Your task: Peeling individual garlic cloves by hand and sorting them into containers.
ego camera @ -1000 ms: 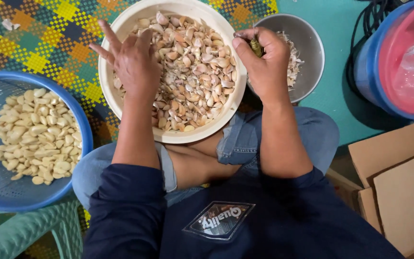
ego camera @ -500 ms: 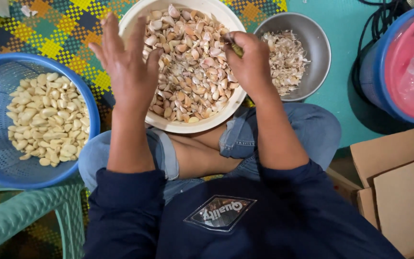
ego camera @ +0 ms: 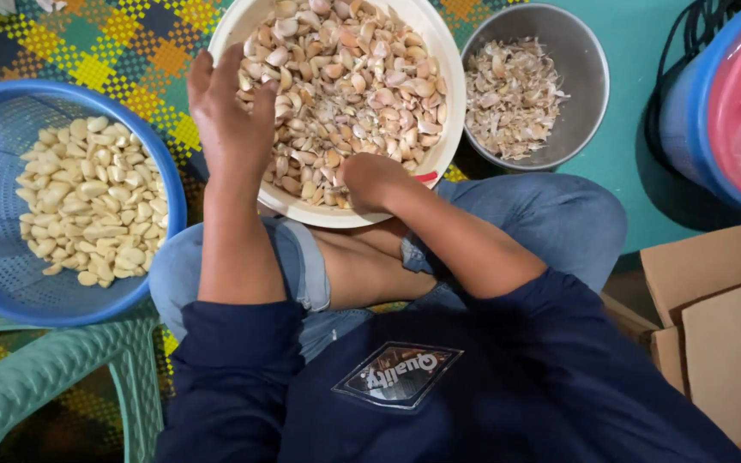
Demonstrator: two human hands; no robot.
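A wide white bowl (ego camera: 454,94) heaped with unpeeled garlic cloves (ego camera: 345,86) rests on my crossed legs. My left hand (ego camera: 229,120) lies on the bowl's left rim, back up, fingers reaching loosely over the cloves and holding nothing that I can see. At the near rim my right hand (ego camera: 370,178) is curled among the cloves; what is inside the fingers is hidden. To the left, a blue mesh basket (ego camera: 175,201) holds peeled pale cloves (ego camera: 87,197).
A steel bowl (ego camera: 598,90) with garlic skins (ego camera: 512,94) stands right of the white bowl. A blue tub (ego camera: 688,120) with a pink basin (ego camera: 735,103) is at far right, a cardboard box (ego camera: 722,334) below it. A green plastic stool (ego camera: 53,377) is at lower left.
My right hand came from the bowl's far right rim down to its near rim and curled up. My left hand's spread fingers drew together at the left rim.
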